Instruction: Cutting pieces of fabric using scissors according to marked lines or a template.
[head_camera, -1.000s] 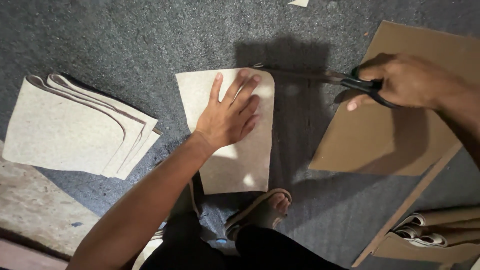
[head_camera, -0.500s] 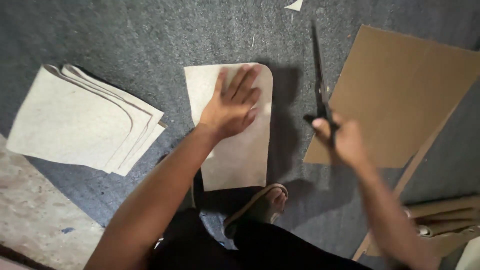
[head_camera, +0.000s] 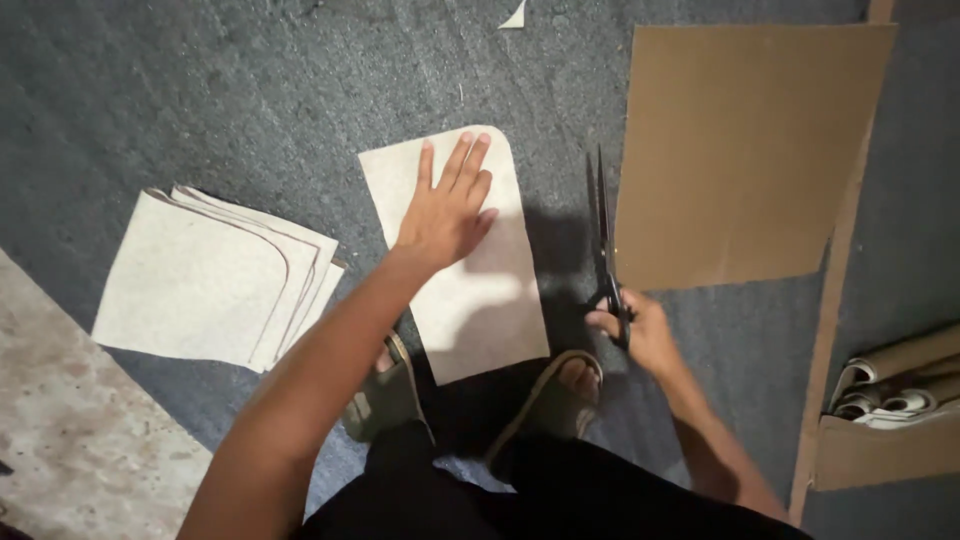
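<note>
My left hand (head_camera: 445, 205) lies flat with fingers spread on a pale felt-like sheet (head_camera: 470, 290) that has one rounded corner, spread on the grey carpet. My right hand (head_camera: 635, 330) grips the handles of black scissors (head_camera: 603, 230), blades pointing away from me and resting on the carpet just right of the sheet. The blades look closed. My two sandalled feet sit at the sheet's near edge.
A stack of several similar cut sheets (head_camera: 215, 275) lies to the left. A large brown cardboard sheet (head_camera: 740, 150) lies to the right, with a long cardboard strip (head_camera: 835, 300) beside it and rolled paper (head_camera: 895, 385) at the far right. A small scrap (head_camera: 515, 15) lies ahead.
My right hand has swung the scissors from above the cardboard down toward me, lowering them beside the sheet's right edge. My left hand has stayed pressed on the sheet.
</note>
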